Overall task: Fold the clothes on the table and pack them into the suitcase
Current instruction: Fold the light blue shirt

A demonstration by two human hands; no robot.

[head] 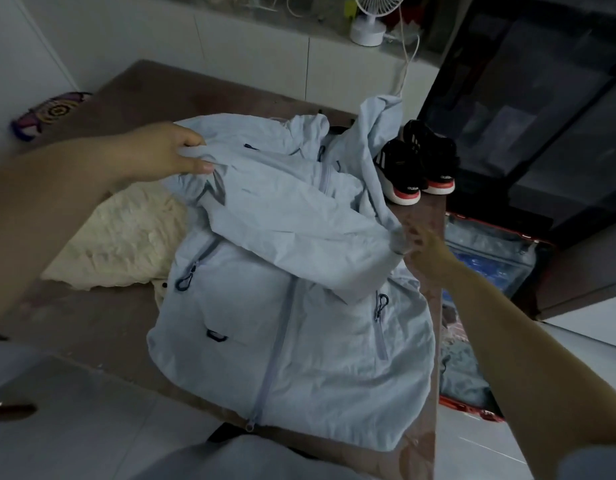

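Head view. A pale blue zip-front jacket of thin crinkled fabric (pixel 292 306) lies front-up on the brown table (pixel 91 327), hem toward me and reaching the near edge. One sleeve is folded across the chest, running from the upper left down to the right side.

My left hand (pixel 168 150) is pinching the jacket's shoulear area at upper left, thumb and fingers closed on a fold of fabric. My right hand (pixel 426 251) is at the cuff end of the folded sleeve near the table's right edge; it touches the cloth, but motion blur hides whether the fingers are closed on it. I cannot tell the grip there.

A cream fluffy garment (pixel 122 240) lies partly under the jacket's left side. A pair of black sneakers with red-and-white soles (pixel 417 164) stands on the far right corner of the table, just beside the jacket's hood.

The open suitcase with red trim (pixel 490 258) lies on the floor to the right of the table, blue-grey clothing inside.
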